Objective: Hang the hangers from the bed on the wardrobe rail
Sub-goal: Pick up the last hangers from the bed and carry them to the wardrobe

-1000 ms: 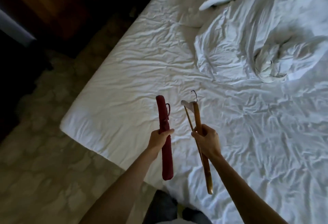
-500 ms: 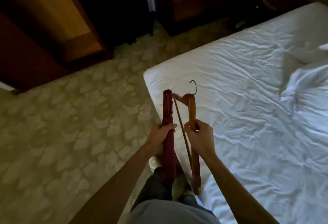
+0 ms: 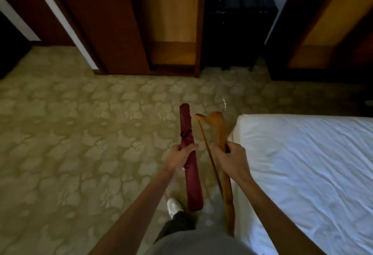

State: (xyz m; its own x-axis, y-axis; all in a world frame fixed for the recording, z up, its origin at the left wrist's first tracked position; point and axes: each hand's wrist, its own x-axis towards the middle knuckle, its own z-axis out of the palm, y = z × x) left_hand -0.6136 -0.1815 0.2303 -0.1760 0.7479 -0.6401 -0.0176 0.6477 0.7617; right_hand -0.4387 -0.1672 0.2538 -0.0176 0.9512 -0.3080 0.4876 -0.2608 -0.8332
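In the head view, a dark red padded hanger (image 3: 189, 160) is being gripped by the left hand (image 3: 178, 159), just below frame centre; the fingers (image 3: 190, 147) are being wrapped tightly around its middle, so that it is being held edge-on, one end pointing to 12 o'clock and the other to 6 o'clock. Just beside it, toward 3 o'clock, a wooden hanger (image 3: 223, 133) with a thin crossbar is being clutched by the right hand (image 3: 232, 160), its fingers (image 3: 235, 149) being pressed closed around the wood. Its metal hook (image 3: 224, 104) is being pointed toward 12 o'clock. Both hangers are being held over the patterned carpet (image 3: 70, 133), apart from each other. The bed (image 3: 312, 164) is being shown at 3 to 5 o'clock, touching neither hanger as far as can be told. An open wardrobe (image 3: 171, 22) is being faced at 12 o'clock; its rail is out of frame. A white shoe (image 3: 173, 206) is being shown at 6 o'clock.
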